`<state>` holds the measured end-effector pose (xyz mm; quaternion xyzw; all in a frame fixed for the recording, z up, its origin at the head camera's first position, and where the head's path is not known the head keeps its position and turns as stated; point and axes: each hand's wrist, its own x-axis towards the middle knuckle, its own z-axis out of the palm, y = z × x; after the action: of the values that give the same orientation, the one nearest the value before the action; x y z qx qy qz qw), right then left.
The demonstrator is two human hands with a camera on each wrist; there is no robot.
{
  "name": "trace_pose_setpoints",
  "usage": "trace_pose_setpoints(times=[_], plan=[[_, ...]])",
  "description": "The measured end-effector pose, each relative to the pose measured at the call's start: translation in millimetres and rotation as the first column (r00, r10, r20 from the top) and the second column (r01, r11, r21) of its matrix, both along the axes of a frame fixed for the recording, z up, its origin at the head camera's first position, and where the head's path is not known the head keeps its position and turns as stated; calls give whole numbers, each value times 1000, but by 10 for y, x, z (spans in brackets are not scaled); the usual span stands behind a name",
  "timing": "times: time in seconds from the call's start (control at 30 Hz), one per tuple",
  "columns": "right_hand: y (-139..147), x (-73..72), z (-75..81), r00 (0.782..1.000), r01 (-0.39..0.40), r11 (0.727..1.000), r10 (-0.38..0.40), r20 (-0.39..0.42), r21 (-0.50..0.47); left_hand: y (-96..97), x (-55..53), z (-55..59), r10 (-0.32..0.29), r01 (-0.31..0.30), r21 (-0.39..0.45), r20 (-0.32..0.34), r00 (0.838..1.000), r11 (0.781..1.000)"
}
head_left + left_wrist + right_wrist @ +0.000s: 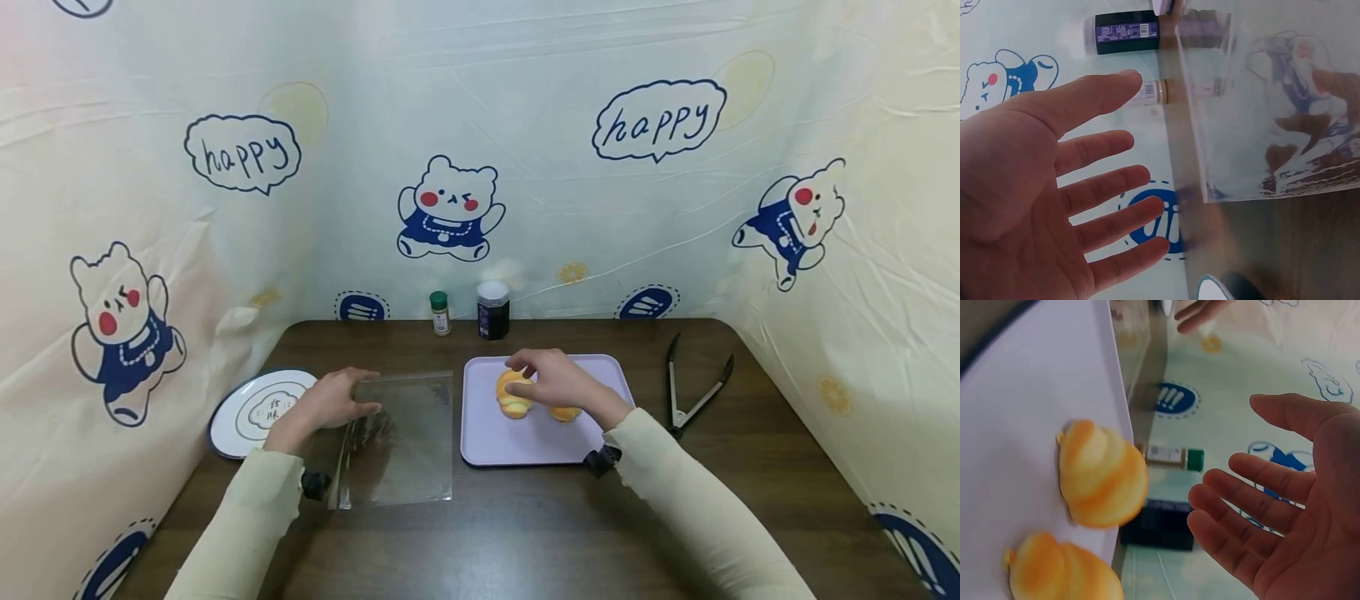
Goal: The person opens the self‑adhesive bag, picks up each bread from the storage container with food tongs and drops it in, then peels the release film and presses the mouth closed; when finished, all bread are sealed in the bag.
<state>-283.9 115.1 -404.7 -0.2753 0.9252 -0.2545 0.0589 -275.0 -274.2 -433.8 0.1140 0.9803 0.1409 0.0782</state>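
Note:
My left hand (335, 401) hovers over the left edge of a clear plastic bag (405, 446) that lies flat on the table. In the left wrist view the fingers of that hand (1079, 181) are spread and hold nothing. Above a lilac tray (480, 446) is my right hand (558, 385), empty, with its fingers loosely bent. Two golden bread rolls lie on the tray: one roll (513, 408) just left of the hand, the other roll (564, 414) partly hidden under it. Both rolls show fully or partly in the right wrist view, apart from the fingers.
A white plate (243, 425) with a dark rim stands left of the bag. Metal tongs (677, 417) with dark tips lie spread at the right. At the back edge stand a green-capped shaker (439, 315) and a dark jar (493, 310) with a white lid.

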Motion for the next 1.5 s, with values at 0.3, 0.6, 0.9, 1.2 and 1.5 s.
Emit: trace_pose_setpoints(times=[0.3, 0.6, 0.9, 1.2, 1.5], plan=[[-327, -37, -163, 996, -33, 999, 36, 76, -33, -16, 12, -70, -36, 36, 6, -17, 999, 999], [-603, -41, -278, 990, -139, 990, 139, 10, -9, -27, 21, -111, -41, 41, 7, -8, 999, 999], [-845, -69, -413, 988, -150, 989, 149, 32, 17, -41, 8, -160, -10, 10, 3, 30, 1000, 1000], [-1010, -99, -522, 987, -153, 984, 156, -23, 92, -47, 4, -201, -13, 13, -11, 28, 1000, 1000], [-1126, -113, -605, 984, -153, 979, 163, -69, 132, -57, -13, -224, 8, -6, -32, 62, 998, 999]])
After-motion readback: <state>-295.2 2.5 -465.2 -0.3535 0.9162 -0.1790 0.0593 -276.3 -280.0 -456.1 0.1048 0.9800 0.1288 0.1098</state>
